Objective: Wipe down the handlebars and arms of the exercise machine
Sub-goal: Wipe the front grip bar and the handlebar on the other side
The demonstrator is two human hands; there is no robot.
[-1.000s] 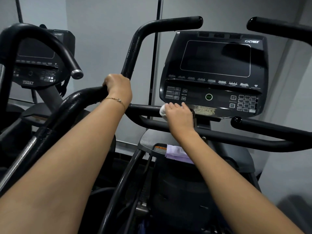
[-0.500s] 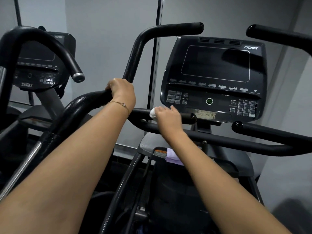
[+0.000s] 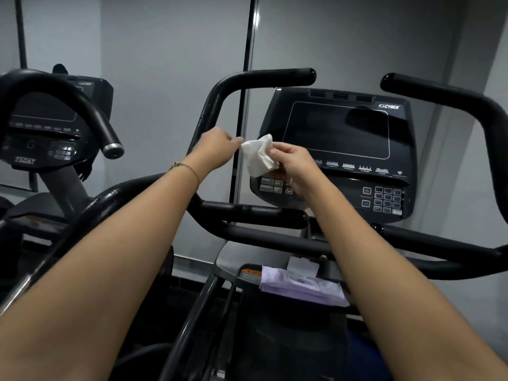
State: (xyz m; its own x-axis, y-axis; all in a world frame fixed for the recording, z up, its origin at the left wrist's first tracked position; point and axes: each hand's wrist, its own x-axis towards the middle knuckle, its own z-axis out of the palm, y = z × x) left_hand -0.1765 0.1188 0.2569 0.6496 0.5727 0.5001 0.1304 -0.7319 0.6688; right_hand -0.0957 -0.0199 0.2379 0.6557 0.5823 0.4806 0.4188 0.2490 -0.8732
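Both hands are raised in the open gap between the curved left handlebar (image 3: 264, 78) and the console (image 3: 341, 149), and they touch neither. Below them a short grip (image 3: 253, 211) and a long crossbar (image 3: 275, 237) run across, well apart from the hands. The right handlebar (image 3: 453, 97) bends down near the right edge of the view. A second machine (image 3: 41, 127) stands at the left, and its bar ends in a metal cap.

The console carries the word "CYBEX" at its upper right corner. The second machine reads "750AT". An orange label (image 3: 251, 273) lower down is too small to read.

The white, crumpled wipe (image 3: 258, 158) hangs in the air between the hands, in front of the left edge of the console. The left hand (image 3: 217, 148) pinches its upper left corner with the fingers (image 3: 233, 141). The right hand (image 3: 294, 169) pinches its right side between thumb and fingers. A thin bracelet (image 3: 187, 167) is on the left wrist. A lilac pack (image 3: 302, 290) lies on the gray surface (image 3: 228, 259) under the crossbar, partly hidden by the right forearm.
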